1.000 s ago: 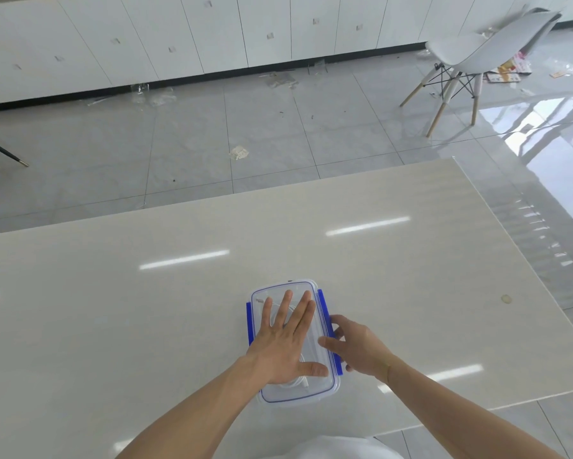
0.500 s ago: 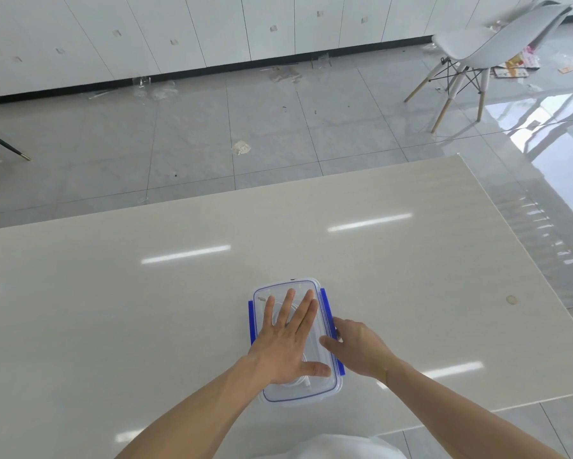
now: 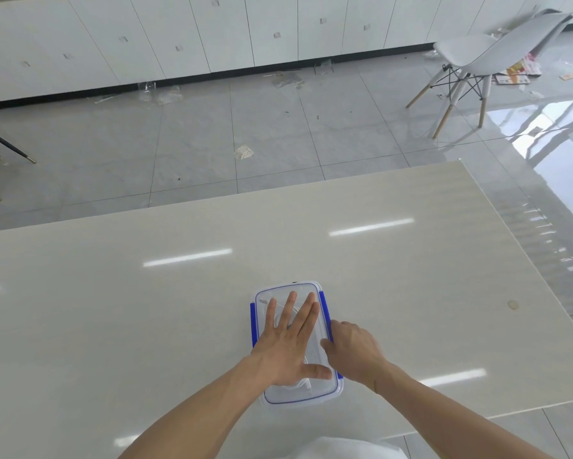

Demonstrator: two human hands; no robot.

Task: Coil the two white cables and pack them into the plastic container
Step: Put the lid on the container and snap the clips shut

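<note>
A clear plastic container (image 3: 325, 394) with a lid and blue side clips stands on the table near its front edge. Coiled white cable (image 3: 303, 385) shows faintly through the lid. My left hand (image 3: 286, 346) lies flat on the lid with its fingers spread. My right hand (image 3: 353, 351) sits at the container's right side, fingers curled against the blue clip (image 3: 324, 304) there. Most of the cables are hidden under my left hand.
The pale glossy table (image 3: 146, 326) stretches left and back; its right edge runs diagonally at the right. A small stain (image 3: 513, 304) marks the table at the right. Beyond are a tiled floor, white cabinets and a white chair (image 3: 477, 58).
My right hand has shifted slightly forward along the right blue clip. My left hand stays flat on the lid. The view has tilted a little.
</note>
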